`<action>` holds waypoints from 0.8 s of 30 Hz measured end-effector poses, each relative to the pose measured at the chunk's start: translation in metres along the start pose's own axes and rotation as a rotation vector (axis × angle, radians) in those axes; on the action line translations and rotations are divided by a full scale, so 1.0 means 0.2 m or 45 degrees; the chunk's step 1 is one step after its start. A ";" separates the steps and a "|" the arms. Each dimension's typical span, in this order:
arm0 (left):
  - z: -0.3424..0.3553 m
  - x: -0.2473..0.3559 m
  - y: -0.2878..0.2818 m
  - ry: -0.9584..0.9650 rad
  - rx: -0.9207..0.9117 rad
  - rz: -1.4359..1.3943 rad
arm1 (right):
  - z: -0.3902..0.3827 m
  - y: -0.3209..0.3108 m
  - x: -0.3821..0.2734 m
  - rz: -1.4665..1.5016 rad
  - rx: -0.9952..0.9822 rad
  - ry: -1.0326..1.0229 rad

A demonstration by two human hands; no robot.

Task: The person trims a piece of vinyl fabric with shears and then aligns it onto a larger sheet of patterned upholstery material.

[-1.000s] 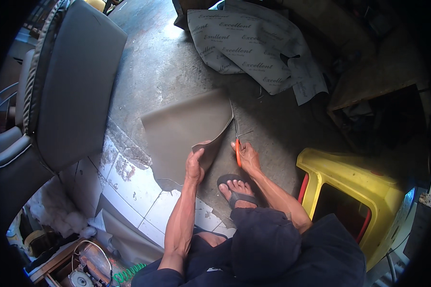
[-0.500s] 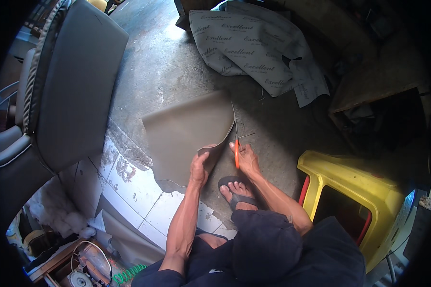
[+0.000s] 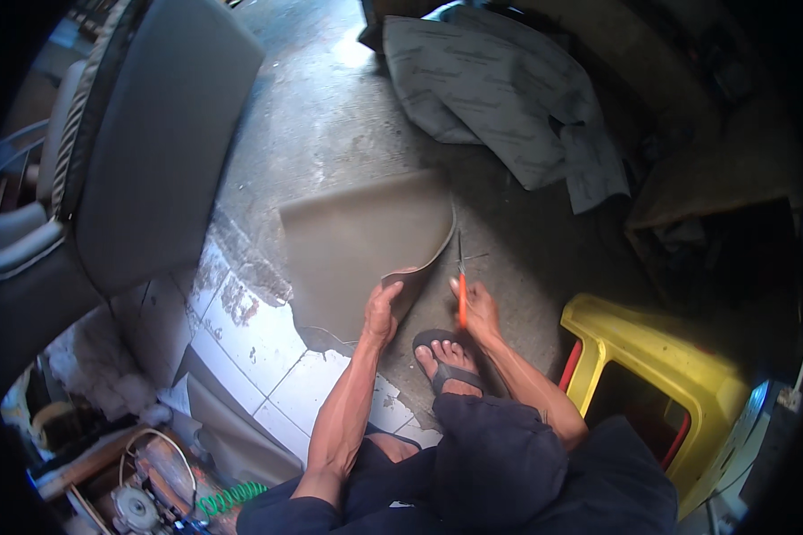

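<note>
While I crouch on a wet concrete floor [image 3: 330,116] that gives way to broken white tiles [image 3: 250,334], my left hand [image 3: 382,312] grips the curled edge of a grey-brown sheet [image 3: 357,241] and my right hand [image 3: 480,308] is clenched around orange-handled scissors [image 3: 461,285] beside it, near a yellow stool [image 3: 660,357].

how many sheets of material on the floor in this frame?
2: a brown sheet lifted at its edge by the left hand, and a grey printed sheet crumpled further back. More may lie hidden.
</note>
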State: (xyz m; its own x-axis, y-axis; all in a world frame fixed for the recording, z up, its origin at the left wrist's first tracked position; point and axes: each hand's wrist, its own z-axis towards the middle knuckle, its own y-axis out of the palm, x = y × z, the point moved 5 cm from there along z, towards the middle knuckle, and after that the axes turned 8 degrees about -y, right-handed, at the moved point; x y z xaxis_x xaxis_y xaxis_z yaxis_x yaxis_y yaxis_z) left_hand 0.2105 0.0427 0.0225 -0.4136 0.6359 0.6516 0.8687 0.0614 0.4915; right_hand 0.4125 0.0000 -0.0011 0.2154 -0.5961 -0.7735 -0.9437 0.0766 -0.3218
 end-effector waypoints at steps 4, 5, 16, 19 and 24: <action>0.05 -0.04 -0.14 0.062 0.258 0.381 | -0.13 -0.28 0.22 0.030 0.431 -0.300; 0.04 -0.01 -0.11 -0.060 0.284 0.649 | -0.12 -0.39 0.29 -0.080 0.511 -0.253; -0.12 -0.15 0.18 0.337 -0.006 1.199 | -0.13 -0.02 -0.26 0.358 -0.227 -0.119; -0.26 0.08 0.01 0.191 -0.423 1.773 | 0.12 -0.02 -0.14 0.288 -0.223 -0.317; -0.78 0.54 -1.17 -0.407 0.443 2.128 | 0.26 -0.48 -0.16 -0.329 0.206 -0.786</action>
State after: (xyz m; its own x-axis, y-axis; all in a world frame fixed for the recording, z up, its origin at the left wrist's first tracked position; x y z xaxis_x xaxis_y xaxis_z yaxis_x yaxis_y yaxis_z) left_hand -0.0807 -0.0222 0.0677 0.9467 0.2932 0.1333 0.2988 -0.6452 -0.7031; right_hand 0.5090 0.0538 0.0259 0.5773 -0.0500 -0.8150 -0.8039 0.1401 -0.5780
